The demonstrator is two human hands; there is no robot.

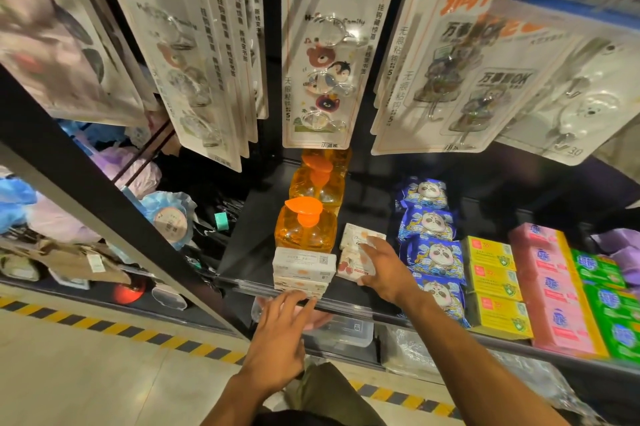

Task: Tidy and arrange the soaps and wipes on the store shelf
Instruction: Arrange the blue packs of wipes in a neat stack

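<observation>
On the black shelf [263, 235] a stack of white soap boxes [304, 268] stands at the front edge, before a row of orange pump bottles [306, 226]. My left hand [280, 332] hovers with straight fingers just below that stack. My right hand [384, 266] rests on a white soap box with a red print [349, 266]; another pale soap box [356, 234] lies right behind it. To the right runs a row of blue panda wipe packs [429, 252], then yellow [493, 281], pink [550, 290] and green soap boxes [609, 304].
Carded adhesive hooks [325, 58] hang from pegs above the shelf. Bath sponges and mesh puffs [166, 214] fill the bay at the left, behind a slanted black post [86, 183]. Clear plastic containers [343, 332] sit on the shelf below. Hazard-striped floor tape [104, 325] runs along the base.
</observation>
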